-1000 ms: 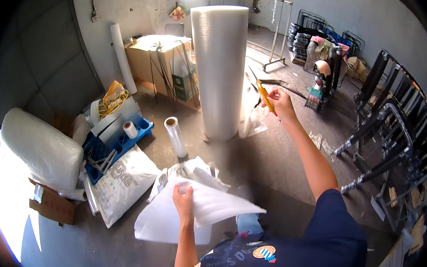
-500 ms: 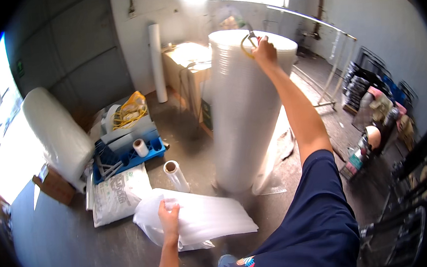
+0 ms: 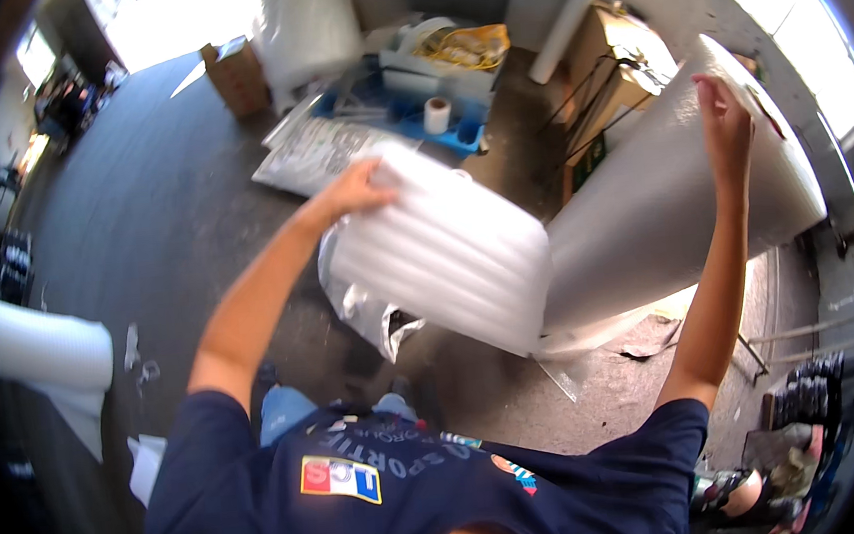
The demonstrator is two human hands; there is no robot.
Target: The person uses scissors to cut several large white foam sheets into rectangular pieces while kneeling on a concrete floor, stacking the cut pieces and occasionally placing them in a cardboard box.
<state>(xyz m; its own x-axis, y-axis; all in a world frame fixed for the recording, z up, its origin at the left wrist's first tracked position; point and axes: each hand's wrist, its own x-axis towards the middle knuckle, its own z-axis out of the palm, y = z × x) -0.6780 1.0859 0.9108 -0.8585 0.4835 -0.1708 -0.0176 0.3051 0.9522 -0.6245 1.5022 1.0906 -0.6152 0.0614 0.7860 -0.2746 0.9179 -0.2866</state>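
Observation:
My left hand point(image 3: 356, 190) grips the upper left edge of a folded white foam sheet point(image 3: 446, 250), thumb on its face and fingers behind. The sheet looks ridged and hangs tilted in front of me. A crumpled, shiny plastic piece point(image 3: 371, 317) shows under its lower left edge. My right hand point(image 3: 727, 123) is raised beside the upper end of a tall bubble wrap roll point(image 3: 662, 188); its fingers are loosely bent and no object shows in them. A thin dark reddish thing point(image 3: 768, 112), perhaps the scissors, lies on the roll's end.
Beyond the sheet are a white printed sack point(image 3: 303, 156), a blue tray point(image 3: 385, 110) and a small film roll point(image 3: 437, 116). A cardboard box point(image 3: 237, 79) stands farther back. Another white roll point(image 3: 42, 342) lies at the left. A metal rail point(image 3: 813, 332) is at the right.
The yellow-handled scissors are no longer in my right hand. My left hand has lifted the foam sheet, and the head view has swung leftward and tilted.

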